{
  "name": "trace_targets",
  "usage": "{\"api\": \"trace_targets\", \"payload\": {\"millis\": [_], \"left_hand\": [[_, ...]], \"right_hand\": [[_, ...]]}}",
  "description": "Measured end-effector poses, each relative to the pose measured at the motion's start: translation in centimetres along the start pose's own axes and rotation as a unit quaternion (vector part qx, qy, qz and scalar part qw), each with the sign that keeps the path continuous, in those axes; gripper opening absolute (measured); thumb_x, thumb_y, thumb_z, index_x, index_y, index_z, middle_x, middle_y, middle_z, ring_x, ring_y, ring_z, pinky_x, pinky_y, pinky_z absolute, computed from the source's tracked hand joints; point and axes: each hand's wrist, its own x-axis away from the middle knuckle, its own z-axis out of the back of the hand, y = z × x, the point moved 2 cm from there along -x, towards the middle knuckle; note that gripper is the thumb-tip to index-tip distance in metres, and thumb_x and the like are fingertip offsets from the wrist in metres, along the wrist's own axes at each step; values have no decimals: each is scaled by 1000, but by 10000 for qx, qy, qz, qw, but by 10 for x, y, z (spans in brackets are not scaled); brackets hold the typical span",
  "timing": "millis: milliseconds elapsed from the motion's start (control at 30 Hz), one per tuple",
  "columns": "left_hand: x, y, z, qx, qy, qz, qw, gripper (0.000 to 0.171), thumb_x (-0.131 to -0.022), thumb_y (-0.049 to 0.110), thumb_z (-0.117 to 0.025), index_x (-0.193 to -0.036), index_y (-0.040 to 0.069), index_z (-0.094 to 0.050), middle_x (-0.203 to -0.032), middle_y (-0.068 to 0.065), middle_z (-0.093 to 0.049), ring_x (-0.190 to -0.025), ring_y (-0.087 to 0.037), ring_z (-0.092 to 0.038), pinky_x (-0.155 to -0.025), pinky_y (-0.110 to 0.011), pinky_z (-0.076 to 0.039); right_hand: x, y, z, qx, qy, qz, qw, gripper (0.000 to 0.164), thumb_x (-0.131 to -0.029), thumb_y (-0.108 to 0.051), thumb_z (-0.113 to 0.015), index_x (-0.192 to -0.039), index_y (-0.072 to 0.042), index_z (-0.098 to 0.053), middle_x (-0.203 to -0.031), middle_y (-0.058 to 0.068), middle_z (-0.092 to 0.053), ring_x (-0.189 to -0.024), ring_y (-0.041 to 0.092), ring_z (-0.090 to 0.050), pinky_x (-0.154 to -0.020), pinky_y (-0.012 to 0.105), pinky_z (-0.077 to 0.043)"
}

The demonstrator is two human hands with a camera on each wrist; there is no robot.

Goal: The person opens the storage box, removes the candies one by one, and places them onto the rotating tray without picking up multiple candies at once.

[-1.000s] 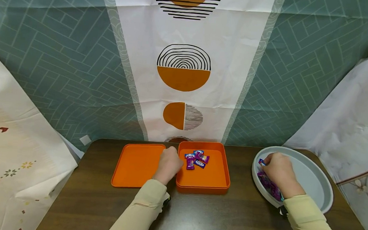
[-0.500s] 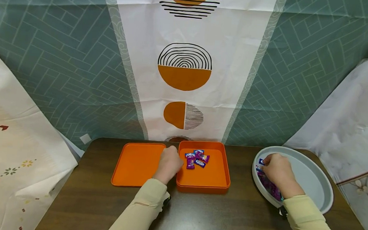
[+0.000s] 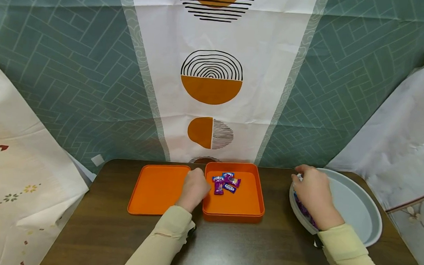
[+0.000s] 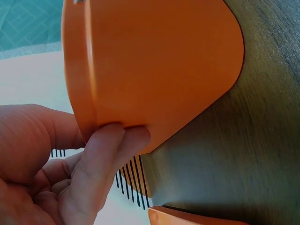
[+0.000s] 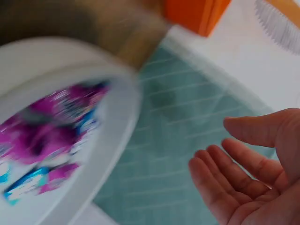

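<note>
My left hand [image 3: 195, 189] pinches the near left rim of the orange box [image 3: 245, 202]; in the left wrist view the thumb and fingers [image 4: 101, 154] close over the edge of its wall. Several small wrapped candies [image 3: 219, 187], purple and blue, lie in a cluster inside that box. Over the left rim of the round grey tray [image 3: 361, 212] hovers my right hand [image 3: 314, 195]. In the right wrist view its fingers are spread from the thumb with nothing between them. More purple and blue candies [image 5: 47, 133] lie heaped along the tray's side there, partly hidden by the hand in the head view.
Left of the box lies a flat orange tray or lid [image 3: 160, 190] on the dark wooden table [image 3: 233, 249]. A patterned cloth [image 3: 292, 93] hangs behind the table, with pale fabric at both sides.
My right hand has lifted from the candies in the grey tray and shifted up and left to its rim, fingers parting. The left hand has stayed at the box.
</note>
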Motion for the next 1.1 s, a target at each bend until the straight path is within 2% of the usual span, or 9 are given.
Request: {"api": "trace_targets", "payload": {"millis": [100, 200, 333, 500, 767, 900, 1100], "left_hand": [[-1, -1, -1, -42, 33, -24, 10000, 22, -71, 11, -73, -88, 1, -63, -74, -6, -57, -58, -20, -51, -48, -25, -46], [-1, -1, -1, -124, 37, -11, 9999, 22, -72, 13, -73, -88, 1, -63, -73, -6, -57, -58, -20, -51, -49, -26, -46], [-2, 0, -2, -266, 42, -54, 9996, 23, -72, 15, -74, -88, 2, -64, -74, -6, -57, -59, -20, -51, -52, -28, -48], [-2, 1, -2, -296, 46, -83, 9995, 26, -71, 17, -75, -89, 2, -64, -76, -6, -59, -60, -19, -52, -55, -29, -50], [-2, -1, -1, -214, 84, -59, 9997, 25, -70, 16, -76, -87, 2, -62, -73, -6, -58, -57, -19, -52, -53, -29, -50], [-2, -1, -1, -225, 91, -106, 9997, 23, -71, 16, -74, -84, 3, -61, -71, -6, -56, -56, -19, -52, -49, -28, -47], [-2, -1, -1, -199, 125, -45, 9997, 28, -69, 16, -75, -88, 2, -62, -75, -6, -57, -58, -20, -52, -53, -29, -50]], "right_hand": [[-2, -27, -4, -232, 275, 369, 9987, 23, -82, -16, -64, -100, -2, -65, -94, 16, -63, -83, 31, -59, -72, 47, -48], [-4, -56, -14, -463, 243, 727, 9960, 24, -81, -18, -67, -101, -4, -66, -98, 13, -63, -90, 30, -59, -82, 45, -47], [-3, -87, -33, -569, -249, 911, 9939, 32, -80, -20, -70, -107, -4, -64, -106, 12, -61, -98, 28, -57, -87, 43, -45], [-2, -113, -64, -464, -895, 933, 9905, 36, -78, -21, -73, -109, -6, -65, -107, 10, -61, -99, 26, -56, -88, 39, -44], [-2, -134, -109, -319, -1659, 1058, 9799, 29, -78, -17, -73, -104, -6, -67, -95, 6, -61, -85, 18, -58, -81, 32, -48], [2, -137, -123, -310, -1869, 1157, 9750, 24, -78, -17, -73, -99, -7, -66, -92, 4, -62, -79, 16, -58, -79, 32, -49], [8, -136, -138, -243, -2105, 1162, 9704, 25, -77, -19, -74, -98, -10, -66, -91, 2, -63, -78, 15, -57, -81, 33, -48]]}}
